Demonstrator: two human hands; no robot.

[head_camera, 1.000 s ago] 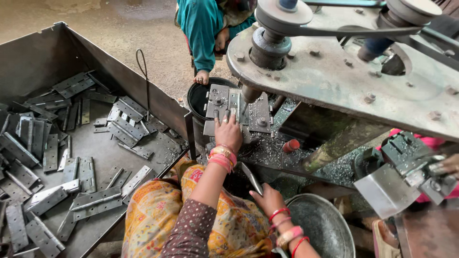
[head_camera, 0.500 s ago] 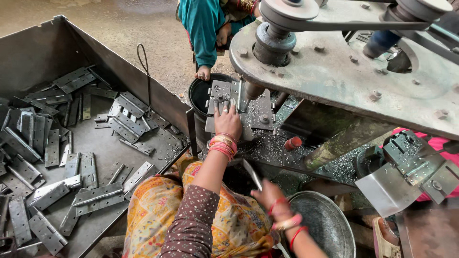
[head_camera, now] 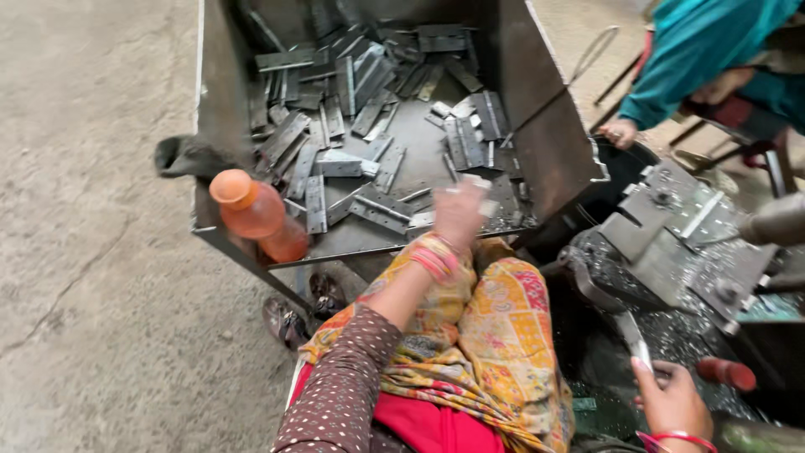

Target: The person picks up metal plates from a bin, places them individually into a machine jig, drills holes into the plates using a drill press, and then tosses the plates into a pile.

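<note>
My left hand is blurred over the near edge of the grey metal bin, with a pale metal plate showing at its fingertips. Several grey hinge-like plates lie loose inside the bin. At the lower right, my right hand grips the end of a thin metal lever beside the press die block. Pink bangles sit on both wrists. A yellow patterned cloth covers my lap.
An orange bottle leans at the bin's near left corner, by a dark rag. Another person in teal rests a hand on a black bucket rim. Metal chips and a red-handled tool lie around the die. Bare concrete floor lies to the left.
My left hand left the die block and swung over to the bin. My head turned left, so the bin now fills the view. My right hand stays low at the lever.
</note>
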